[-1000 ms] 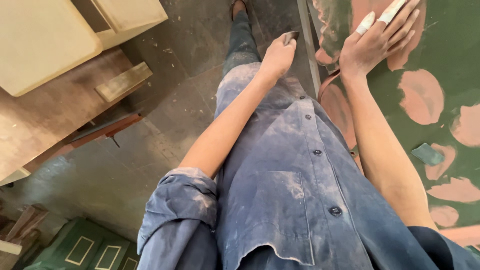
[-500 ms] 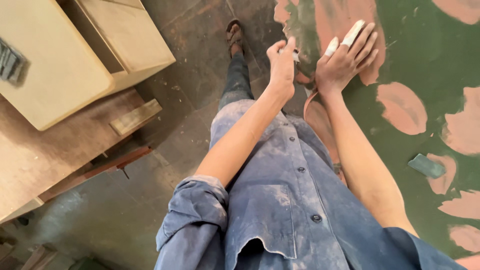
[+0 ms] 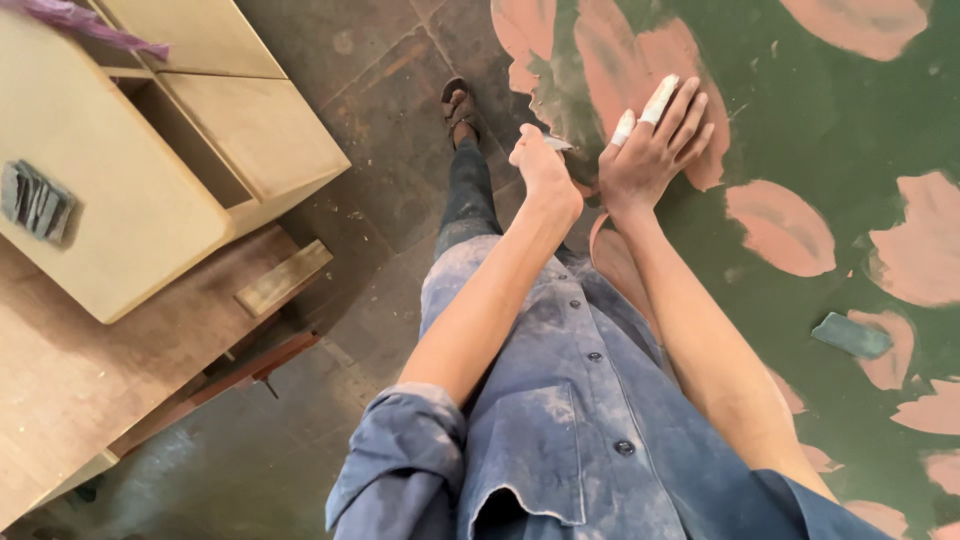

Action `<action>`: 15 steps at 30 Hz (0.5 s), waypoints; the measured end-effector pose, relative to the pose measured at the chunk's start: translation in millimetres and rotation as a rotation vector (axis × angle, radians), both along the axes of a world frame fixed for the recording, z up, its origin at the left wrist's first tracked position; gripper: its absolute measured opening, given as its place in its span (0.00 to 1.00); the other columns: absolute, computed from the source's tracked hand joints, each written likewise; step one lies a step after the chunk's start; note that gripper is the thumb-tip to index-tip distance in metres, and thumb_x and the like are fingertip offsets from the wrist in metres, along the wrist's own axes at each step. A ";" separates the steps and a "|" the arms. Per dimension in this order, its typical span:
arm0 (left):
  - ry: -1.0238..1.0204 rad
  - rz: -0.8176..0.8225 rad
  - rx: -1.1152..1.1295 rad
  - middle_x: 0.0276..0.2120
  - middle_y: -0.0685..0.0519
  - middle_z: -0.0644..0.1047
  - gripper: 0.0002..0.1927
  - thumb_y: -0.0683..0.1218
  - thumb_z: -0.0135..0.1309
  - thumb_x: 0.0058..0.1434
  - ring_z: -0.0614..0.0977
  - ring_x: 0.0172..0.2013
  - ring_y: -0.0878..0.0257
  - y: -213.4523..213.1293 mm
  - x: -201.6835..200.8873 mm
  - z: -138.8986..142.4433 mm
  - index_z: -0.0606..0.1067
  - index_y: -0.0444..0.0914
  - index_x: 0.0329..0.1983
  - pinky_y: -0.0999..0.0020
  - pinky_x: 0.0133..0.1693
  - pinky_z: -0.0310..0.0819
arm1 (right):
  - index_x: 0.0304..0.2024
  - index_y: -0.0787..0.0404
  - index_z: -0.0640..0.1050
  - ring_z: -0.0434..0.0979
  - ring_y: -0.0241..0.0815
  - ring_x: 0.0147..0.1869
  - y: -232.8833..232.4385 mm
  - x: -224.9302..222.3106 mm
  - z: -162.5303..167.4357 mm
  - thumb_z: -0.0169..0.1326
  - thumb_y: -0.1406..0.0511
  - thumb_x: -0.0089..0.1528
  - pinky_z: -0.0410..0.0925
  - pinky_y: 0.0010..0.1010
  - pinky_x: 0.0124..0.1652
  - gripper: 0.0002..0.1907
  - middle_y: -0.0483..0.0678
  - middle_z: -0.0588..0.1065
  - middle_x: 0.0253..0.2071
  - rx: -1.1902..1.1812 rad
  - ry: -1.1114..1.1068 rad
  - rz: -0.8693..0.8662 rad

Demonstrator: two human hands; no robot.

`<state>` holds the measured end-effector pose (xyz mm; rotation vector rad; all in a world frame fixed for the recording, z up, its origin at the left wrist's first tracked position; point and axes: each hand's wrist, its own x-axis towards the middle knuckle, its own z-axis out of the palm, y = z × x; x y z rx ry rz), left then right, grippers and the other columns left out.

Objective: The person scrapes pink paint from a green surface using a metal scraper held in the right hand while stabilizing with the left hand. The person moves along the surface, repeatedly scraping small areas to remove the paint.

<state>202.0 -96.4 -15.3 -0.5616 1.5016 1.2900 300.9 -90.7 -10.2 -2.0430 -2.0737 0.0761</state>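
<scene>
My left hand (image 3: 540, 165) is closed around a small flat metal scraper blade (image 3: 556, 144) held against the near edge of a green painted panel (image 3: 820, 120) covered in pinkish filler patches (image 3: 780, 225). Beside it, my right hand (image 3: 652, 150) lies flat on the panel with fingers spread over one pink patch. Two of its fingers are wrapped in white tape. Both forearms come out of rolled-up dusty blue shirt sleeves.
A small grey-green sanding block (image 3: 852, 335) lies on the panel at right. Pale wooden cabinet boxes (image 3: 150, 180) stand at left on a wooden bench (image 3: 60, 370). My sandalled foot (image 3: 459, 106) stands on the stone floor (image 3: 390, 210).
The view has tilted so the panel fills more of the right side. My hands have slid lower along the panel edge, still together, the left holding the blade.
</scene>
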 end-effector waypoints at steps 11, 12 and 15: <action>-0.097 0.066 0.198 0.57 0.57 0.62 0.21 0.58 0.37 0.74 0.67 0.52 0.61 -1.6 7.1 2.0 0.49 0.52 0.65 0.58 0.51 0.62 | 0.77 0.71 0.58 0.46 0.66 0.82 3.6 -3.9 3.6 0.44 0.58 0.76 0.39 0.62 0.75 0.32 0.64 0.51 0.79 -0.053 -0.025 -0.023; -0.123 0.061 0.204 0.60 0.57 0.62 0.23 0.59 0.36 0.74 0.67 0.55 0.60 -2.9 5.9 7.8 0.47 0.55 0.68 0.57 0.53 0.62 | 0.77 0.71 0.58 0.46 0.67 0.82 4.3 -4.6 4.1 0.45 0.58 0.76 0.39 0.62 0.75 0.33 0.64 0.51 0.79 -0.060 -0.031 -0.026; -0.175 0.037 0.233 0.70 0.58 0.59 0.31 0.60 0.34 0.73 0.66 0.63 0.58 -1.2 2.7 25.3 0.40 0.61 0.76 0.53 0.61 0.62 | 0.76 0.72 0.60 0.45 0.73 0.80 7.6 -6.6 6.0 0.48 0.58 0.73 0.39 0.63 0.73 0.35 0.67 0.52 0.79 -0.116 0.105 -0.027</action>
